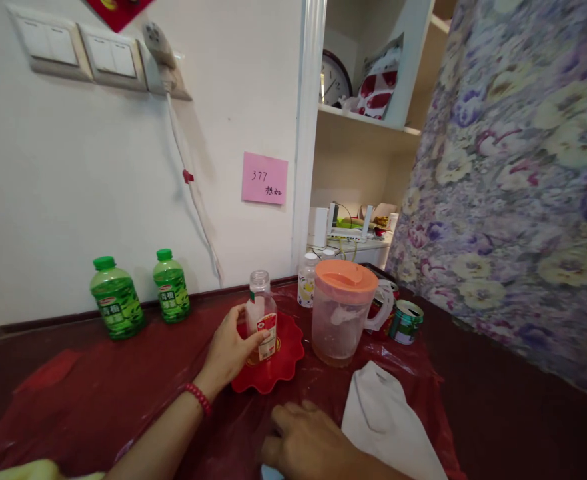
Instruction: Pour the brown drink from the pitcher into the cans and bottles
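My left hand point(230, 350), with a red bead bracelet on its wrist, is wrapped round a clear open-topped bottle point(267, 310) with a red and white label. That bottle stands upright on a red scalloped plate point(293, 353). Nearer to me, my right hand point(306, 437) is low over the table with its fingers curled. A bit of something pale blue shows beneath it, too hidden to name. To its right lies a white cloth point(386, 417). A clear pitcher point(338, 330) with an orange lid stands behind the cloth.
Two green bottles point(118, 307) point(172, 290) stand at the back left. Beside the pitcher are a white-capped bottle point(306, 283) and an opened green can point(406, 322). Red plastic covers the table point(138, 393). A floral curtain point(518, 167) hangs at the right.
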